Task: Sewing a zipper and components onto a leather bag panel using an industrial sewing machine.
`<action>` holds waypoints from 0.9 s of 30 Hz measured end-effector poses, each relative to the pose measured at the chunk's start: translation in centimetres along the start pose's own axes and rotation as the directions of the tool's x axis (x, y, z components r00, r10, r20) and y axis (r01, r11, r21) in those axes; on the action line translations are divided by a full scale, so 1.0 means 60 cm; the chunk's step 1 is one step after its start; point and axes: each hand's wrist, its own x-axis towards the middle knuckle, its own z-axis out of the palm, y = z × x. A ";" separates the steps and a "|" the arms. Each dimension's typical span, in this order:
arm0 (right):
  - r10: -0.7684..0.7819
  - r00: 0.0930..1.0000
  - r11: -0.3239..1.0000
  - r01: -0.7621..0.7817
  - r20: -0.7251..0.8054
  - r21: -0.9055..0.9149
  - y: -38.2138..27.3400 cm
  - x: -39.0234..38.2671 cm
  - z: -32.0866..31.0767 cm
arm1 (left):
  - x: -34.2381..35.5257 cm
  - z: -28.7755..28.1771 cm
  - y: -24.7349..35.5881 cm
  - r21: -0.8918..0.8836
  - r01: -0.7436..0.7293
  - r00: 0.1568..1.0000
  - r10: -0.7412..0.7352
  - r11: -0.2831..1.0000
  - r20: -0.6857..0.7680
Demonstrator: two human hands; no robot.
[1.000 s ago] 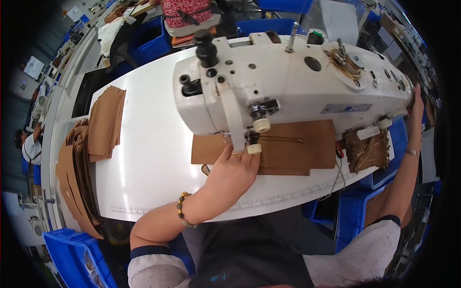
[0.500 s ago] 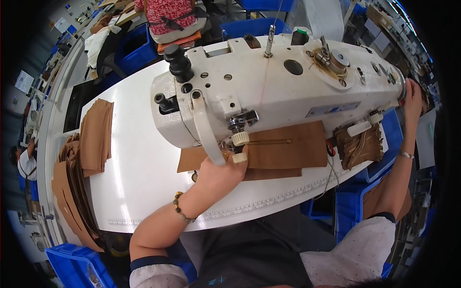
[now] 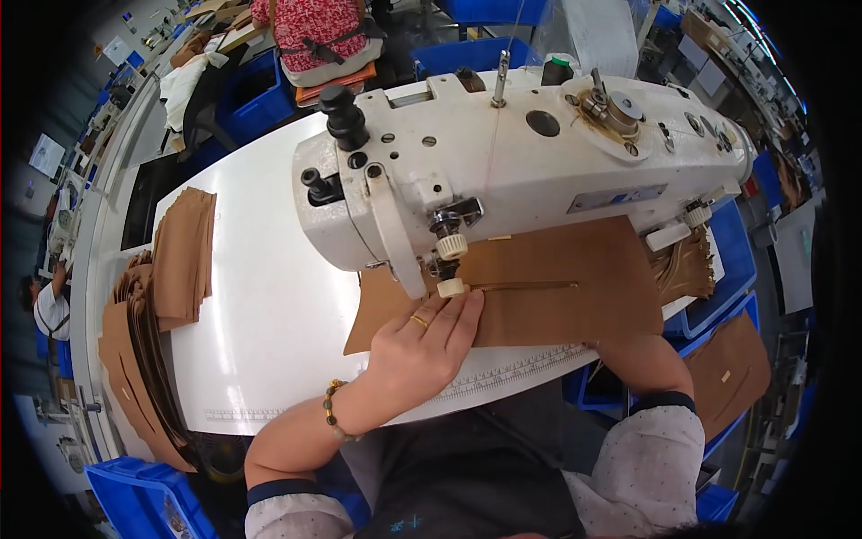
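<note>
A brown fabric panel (image 3: 557, 319) with a long zip-like slit (image 3: 525, 286) lies under the head of a white sewing machine (image 3: 530, 171). My left hand (image 3: 417, 346) rests on the panel just below the machine's needle area, its fingers stretched forward and lying flat; the needle itself is hidden. At the panel's near right edge is my right hand (image 3: 620, 349), its fingers hidden by the fabric, so I cannot tell their pose. The panel's left end reaches out past the machine head onto the white table (image 3: 260, 341).
Stacked brown pieces (image 3: 184, 256) and a draped pile (image 3: 130, 359) lie at the left. Small gathered brown pieces (image 3: 687, 269) sit right of the panel. Blue bins (image 3: 732, 256) flank the table, one holding a brown panel (image 3: 732, 377). A person in red (image 3: 319, 31) sits beyond.
My right hand has left the machine's handwheel and come down to the panel's near right edge. The panel has turned and shifted toward me and right. My left hand moved slightly nearer.
</note>
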 end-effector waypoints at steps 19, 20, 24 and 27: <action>-0.214 0.849 0.967 0.255 -0.484 0.019 -0.046 0.008 -0.088 | -0.005 -0.036 -0.108 -0.393 0.438 0.851 -0.232 0.808 0.471; -0.222 0.855 0.964 0.265 -0.469 0.026 -0.038 0.031 -0.073 | -0.005 -0.041 -0.114 -0.413 0.498 0.805 -0.228 0.762 0.548; -0.175 0.938 0.958 0.232 -0.298 0.168 -0.026 0.066 -0.043 | -0.014 -0.040 -0.112 -0.393 0.421 0.837 -0.184 0.818 0.515; -0.121 0.964 0.974 0.161 -0.238 0.159 -0.034 0.066 -0.040 | -0.022 -0.031 -0.116 -0.383 0.412 0.845 -0.189 0.827 0.500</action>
